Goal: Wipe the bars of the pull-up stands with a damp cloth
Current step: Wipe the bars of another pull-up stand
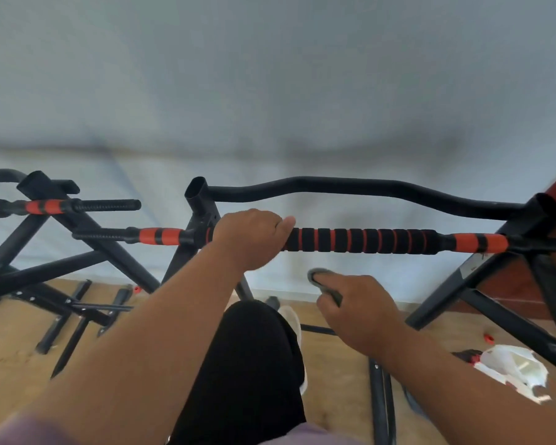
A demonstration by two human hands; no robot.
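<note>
My left hand (251, 239) curled its fingers round the padded bar (366, 240), seemingly to steady the stand, while my right hand (357, 311) pinched the cloth (323, 282) just below it, ready to wipe.

Ribbed foam bar (360, 240); matt black metal frame (482, 277); wood floor (10, 345).

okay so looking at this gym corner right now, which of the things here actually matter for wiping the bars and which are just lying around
Part of the job:
- black and red foam-ringed pull-up bar, gripped by the left hand
- small grey cloth, pinched in the right hand
- curved black metal top bar
- second stand's black and red bar on the left

Just lying about:
- crumpled white plastic bag
- loose black metal struts on the wooden floor
</note>
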